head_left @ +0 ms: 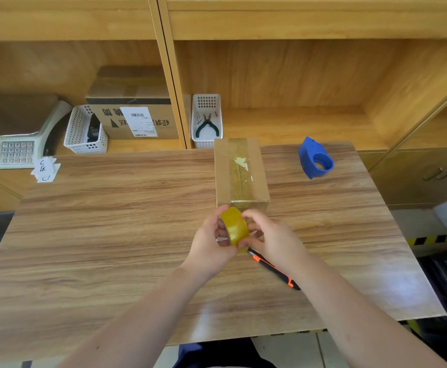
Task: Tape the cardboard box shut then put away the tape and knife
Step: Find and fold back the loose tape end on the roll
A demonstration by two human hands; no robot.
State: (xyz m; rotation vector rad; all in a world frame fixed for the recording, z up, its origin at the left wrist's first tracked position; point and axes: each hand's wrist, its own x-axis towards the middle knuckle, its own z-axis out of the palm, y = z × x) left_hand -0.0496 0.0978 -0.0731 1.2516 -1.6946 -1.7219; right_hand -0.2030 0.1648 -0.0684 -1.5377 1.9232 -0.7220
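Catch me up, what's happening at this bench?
A person holds a yellow tape roll in both hands, left hand and right hand, just in front of a small cardboard box whose top seam already carries tape. An orange-and-black utility knife lies on the wooden table under the right wrist. A blue tape dispenser sits beyond, unused.

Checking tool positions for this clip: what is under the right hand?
A knife, black and orange, lies on the table under the right hand and wrist. Its front end is covered by the hand and the tape roll, held in both hands.
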